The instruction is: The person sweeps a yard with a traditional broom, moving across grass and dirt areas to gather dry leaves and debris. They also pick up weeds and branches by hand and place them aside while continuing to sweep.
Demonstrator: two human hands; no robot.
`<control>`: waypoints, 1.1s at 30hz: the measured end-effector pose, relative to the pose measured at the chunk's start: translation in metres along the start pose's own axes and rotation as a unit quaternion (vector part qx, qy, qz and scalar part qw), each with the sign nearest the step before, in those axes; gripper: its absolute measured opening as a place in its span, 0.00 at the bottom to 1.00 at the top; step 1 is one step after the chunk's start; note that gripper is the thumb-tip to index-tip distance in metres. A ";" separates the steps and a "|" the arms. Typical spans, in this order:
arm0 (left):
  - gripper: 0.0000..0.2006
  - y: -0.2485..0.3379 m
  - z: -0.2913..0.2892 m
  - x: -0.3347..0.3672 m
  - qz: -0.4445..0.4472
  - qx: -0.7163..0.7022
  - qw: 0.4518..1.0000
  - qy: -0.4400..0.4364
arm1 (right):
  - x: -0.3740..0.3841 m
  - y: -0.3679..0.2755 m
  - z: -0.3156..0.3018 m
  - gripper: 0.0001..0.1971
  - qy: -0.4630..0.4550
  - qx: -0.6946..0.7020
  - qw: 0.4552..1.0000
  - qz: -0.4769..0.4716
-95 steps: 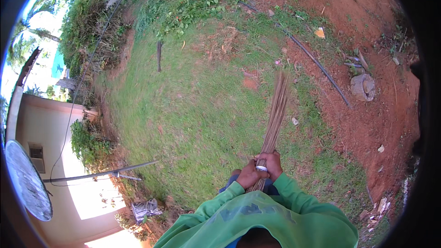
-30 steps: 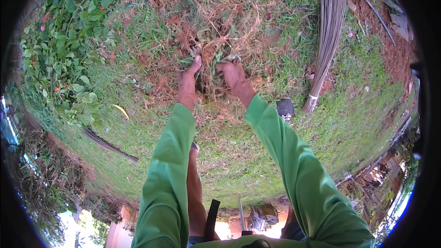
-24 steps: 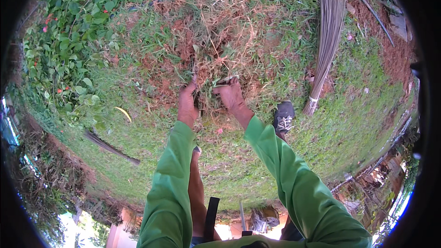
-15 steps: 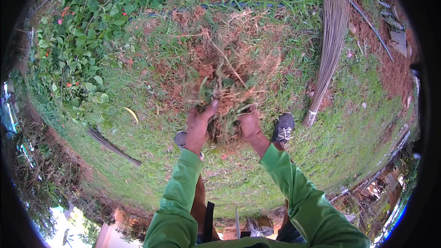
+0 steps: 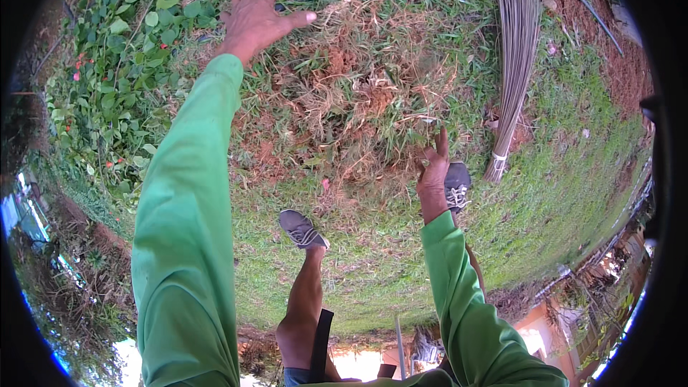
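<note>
Since half a second ago: both hands have let go of the clump and spread apart.
Near: grey shoes (image 5: pixel 302 228), planted on grass either side of the work.
Right hand (image 5: pixel 433 167): fingers loosely open, empty, at the pile's near edge.
Middle: pile of dry grass clippings (image 5: pixel 358 93), lying loose on the lawn.
Left hand (image 5: pixel 256 16): fully splayed, empty, raised over the pile's far left.
Far: stick broom (image 5: pixel 514 57), lying right of the pile.
Handling note: scooping from both flanks at ground level would likely gather most.

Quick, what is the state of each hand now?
Left hand: open, fingers spread, holding nothing.
Right hand: open, touching the pile of dry brown grass.
</note>
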State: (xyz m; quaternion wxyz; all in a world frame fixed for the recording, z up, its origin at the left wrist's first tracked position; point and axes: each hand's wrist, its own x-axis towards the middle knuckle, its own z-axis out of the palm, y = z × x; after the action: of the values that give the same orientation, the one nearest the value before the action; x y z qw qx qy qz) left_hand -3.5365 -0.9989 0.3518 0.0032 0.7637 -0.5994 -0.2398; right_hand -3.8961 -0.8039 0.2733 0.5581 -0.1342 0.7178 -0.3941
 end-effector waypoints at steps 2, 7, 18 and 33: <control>0.53 0.008 0.030 0.003 -0.024 -0.008 0.999 -0.020 | 0.002 0.005 -0.010 0.44 -0.019 0.000 0.998 0.052; 0.55 0.052 0.110 -0.055 -0.053 -0.151 0.981 -0.106 | 0.007 0.013 0.020 0.33 -0.039 0.090 0.985 0.144; 0.51 0.100 0.141 -0.180 -0.088 -0.268 0.947 -0.153 | -0.059 0.005 0.037 0.29 -0.108 0.230 0.933 0.255; 0.44 0.061 -0.084 -0.401 -0.087 -0.296 0.947 0.089 | -0.299 -0.072 0.028 0.23 -0.266 0.167 0.936 0.159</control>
State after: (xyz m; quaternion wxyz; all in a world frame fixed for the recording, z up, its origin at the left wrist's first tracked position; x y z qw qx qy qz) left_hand -3.6279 -0.6725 0.5892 0.2613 0.7958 -0.4302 -0.3368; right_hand -3.7865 -0.6734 0.5313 0.7983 -0.0233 0.4789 -0.3644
